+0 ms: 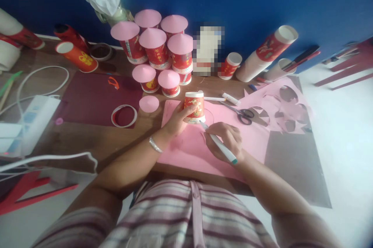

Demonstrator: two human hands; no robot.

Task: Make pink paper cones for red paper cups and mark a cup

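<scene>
My left hand (177, 119) is closed around a red patterned paper cup (194, 107), which stands rim-down on a large pink paper sheet (180, 151). In my right hand (225, 141) is a white pen (220, 146) with a green end. Its tip is at the cup's lower edge, over the pink sheet. A faint curved line shows on the sheet right of the cup. Scissors (244, 117) with dark handles lie on the paper to the right. Behind the hands, several red cups topped with pink paper cones (156, 39) stand grouped, some stacked.
Cut pink scraps (278, 102) with round holes lie at the right. A tall stack of cups (264, 56) leans near a pen holder (279, 70). Left are a tape roll (124, 116), a maroon sheet (99, 104), an orange cup (77, 57) and a white power strip (37, 120) with cables.
</scene>
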